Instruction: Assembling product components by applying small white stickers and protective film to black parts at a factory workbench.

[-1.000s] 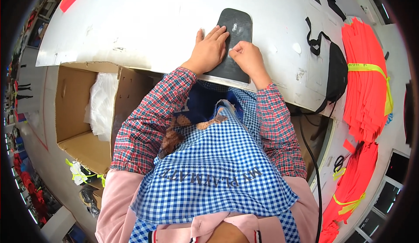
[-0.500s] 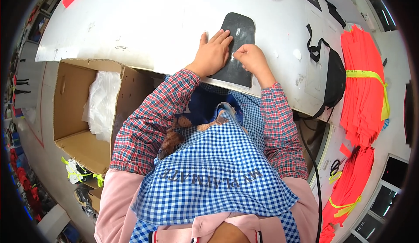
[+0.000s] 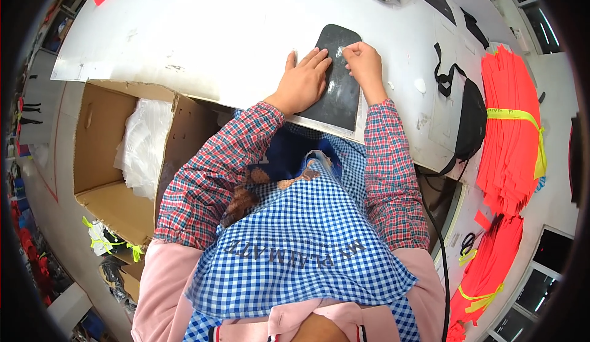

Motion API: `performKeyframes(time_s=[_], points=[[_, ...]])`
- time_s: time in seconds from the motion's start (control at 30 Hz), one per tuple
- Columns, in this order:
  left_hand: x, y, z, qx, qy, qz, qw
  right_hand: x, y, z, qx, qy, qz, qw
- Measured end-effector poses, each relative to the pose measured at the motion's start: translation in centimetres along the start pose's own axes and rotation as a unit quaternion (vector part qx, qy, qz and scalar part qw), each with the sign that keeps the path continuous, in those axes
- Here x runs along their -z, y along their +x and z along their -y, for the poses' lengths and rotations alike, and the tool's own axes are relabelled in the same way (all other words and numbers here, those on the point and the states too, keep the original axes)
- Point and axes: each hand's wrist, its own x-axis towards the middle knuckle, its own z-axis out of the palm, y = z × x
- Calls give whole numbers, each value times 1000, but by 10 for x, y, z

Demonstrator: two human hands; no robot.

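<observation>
black panel [image 3: 345, 101], partly hidden beneath left hand [image 3: 302, 84] spread flat, right hand [image 3: 365, 66] pinched together — anything held unclear

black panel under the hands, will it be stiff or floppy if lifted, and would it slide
The black panel is probably fairly stiff, as it lies flat with clean, unwrinkled edges, though that isn't proof. It looks thin, so likely light for its size. It might slide if pushed, since the white table looks smooth beneath it.
</observation>
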Motion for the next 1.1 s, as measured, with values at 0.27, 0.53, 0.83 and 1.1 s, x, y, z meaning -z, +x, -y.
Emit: performKeyframes(time_s=[0.27,0.53,0.83,1.1], points=[[2,0,-2,0,3,1,1000,-6,14,-2,64,-166,-21,984],[1,0,-2,-1,2,8,1000,-9,19,-10,33,-136,-14,990],[2,0,-3,2,5,11,1000,-7,20,-5,0,-130,15,991],[-1,-1,0,-6,1,-1,1000,1,-1,-12,58,-123,-6,991]])
